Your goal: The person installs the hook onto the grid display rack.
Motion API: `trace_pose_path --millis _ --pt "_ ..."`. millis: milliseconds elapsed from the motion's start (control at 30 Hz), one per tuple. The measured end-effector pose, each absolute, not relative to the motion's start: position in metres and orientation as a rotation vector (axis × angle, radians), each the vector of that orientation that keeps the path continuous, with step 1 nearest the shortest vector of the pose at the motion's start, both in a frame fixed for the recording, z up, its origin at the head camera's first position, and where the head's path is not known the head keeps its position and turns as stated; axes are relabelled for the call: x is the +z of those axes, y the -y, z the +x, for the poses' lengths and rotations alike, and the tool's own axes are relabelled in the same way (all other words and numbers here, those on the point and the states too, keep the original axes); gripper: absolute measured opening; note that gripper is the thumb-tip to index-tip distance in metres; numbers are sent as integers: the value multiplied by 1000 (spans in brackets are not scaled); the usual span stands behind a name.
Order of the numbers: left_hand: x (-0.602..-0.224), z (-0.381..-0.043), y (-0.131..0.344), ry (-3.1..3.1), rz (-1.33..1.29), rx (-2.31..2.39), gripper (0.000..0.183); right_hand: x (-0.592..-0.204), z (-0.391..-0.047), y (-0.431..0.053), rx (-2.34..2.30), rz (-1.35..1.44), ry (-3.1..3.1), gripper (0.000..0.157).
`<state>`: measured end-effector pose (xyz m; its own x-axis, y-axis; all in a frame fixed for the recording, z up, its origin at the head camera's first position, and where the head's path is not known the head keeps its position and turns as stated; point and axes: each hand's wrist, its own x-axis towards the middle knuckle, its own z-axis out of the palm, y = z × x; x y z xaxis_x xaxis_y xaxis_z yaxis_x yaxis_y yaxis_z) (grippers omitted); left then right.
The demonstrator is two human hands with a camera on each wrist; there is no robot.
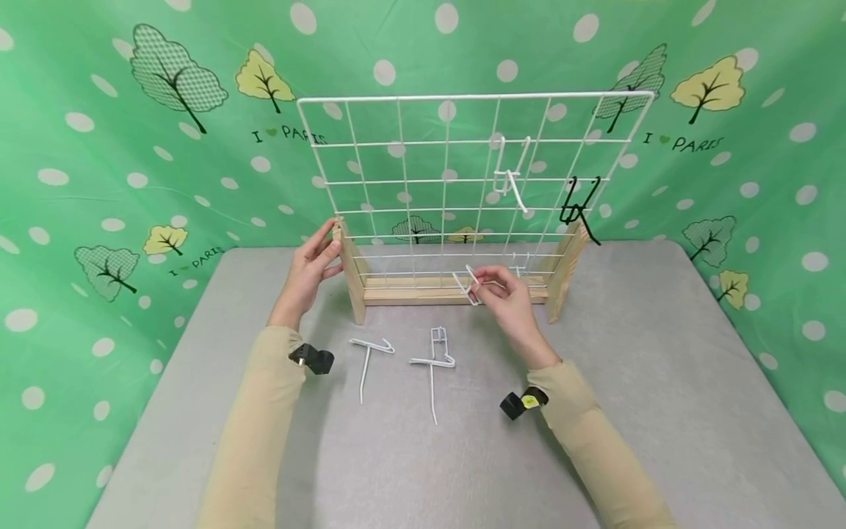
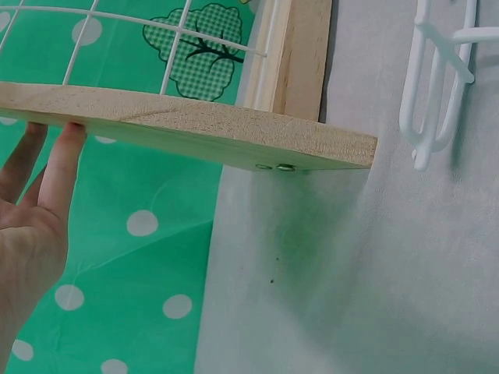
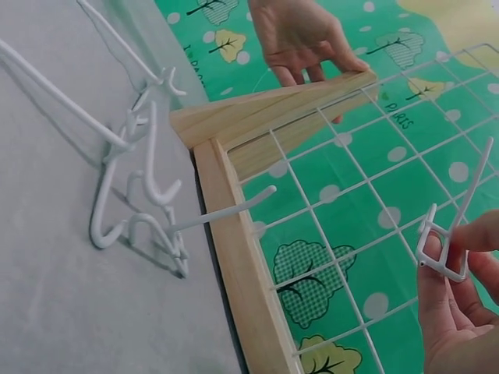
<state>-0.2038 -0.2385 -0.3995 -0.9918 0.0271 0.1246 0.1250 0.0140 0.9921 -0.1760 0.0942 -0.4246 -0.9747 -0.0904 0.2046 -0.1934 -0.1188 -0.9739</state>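
Note:
My left hand (image 1: 309, 268) rests its fingers against the left wooden side piece (image 1: 355, 290) of a stand; in the left wrist view, straight fingertips touch its outer face. That stand carries a white wire grid (image 1: 472, 96), tilted back. My right hand (image 1: 505, 297) pinches a white wire display hook (image 3: 471, 185) between thumb and fingers, in front of the grid's lower middle. Higher on the grid hang a white hook (image 1: 507, 176) and, right of it, a black hook (image 1: 575, 213). Part of another white fitting shows low on the grid, behind the right hand.
On the grey table (image 1: 634, 411), before the stand, lie a white hook (image 1: 365, 375) and, to its right, more white hook wire (image 1: 432, 389) with overlapping frames. A wooden crossbar (image 1: 423, 297) joins the side pieces. Green dotted cloth (image 1: 396, 44) hangs behind and at both sides.

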Motion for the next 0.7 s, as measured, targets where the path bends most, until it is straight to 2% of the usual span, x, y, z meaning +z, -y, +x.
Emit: trace_pose_path --millis 700 --pt "-398 -202 238 2193 -163 -2152 54 -410 -189 -85 2195 466 2035 24"
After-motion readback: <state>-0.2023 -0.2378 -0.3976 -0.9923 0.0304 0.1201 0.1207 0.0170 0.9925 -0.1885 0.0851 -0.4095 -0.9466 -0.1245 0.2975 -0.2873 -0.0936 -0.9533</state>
